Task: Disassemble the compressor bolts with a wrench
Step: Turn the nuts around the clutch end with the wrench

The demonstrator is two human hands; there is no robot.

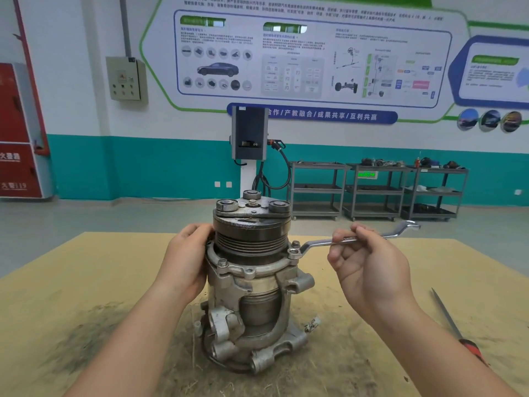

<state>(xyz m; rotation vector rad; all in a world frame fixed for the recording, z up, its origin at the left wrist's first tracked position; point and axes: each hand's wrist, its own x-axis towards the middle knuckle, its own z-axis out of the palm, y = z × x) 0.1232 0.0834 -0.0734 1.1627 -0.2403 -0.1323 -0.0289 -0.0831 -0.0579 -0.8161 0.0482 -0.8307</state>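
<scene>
We find the compressor (252, 285) standing upright at mid-bench (86, 282), pulley end up. The left hand (186, 262) presses its left flank, fingers curled round the housing just below the pulley. The right hand (369, 262) pinches the wrench (340, 240) at mid-shaft between thumb and fingertips; this grip sits to the right of the compressor, clear of it. The wrench's ring end rests on a bolt (295, 244) at the right flange. A second bolt (222, 263) shows on the front flange. A screwdriver (455, 328) lies at the bench's right edge.
</scene>
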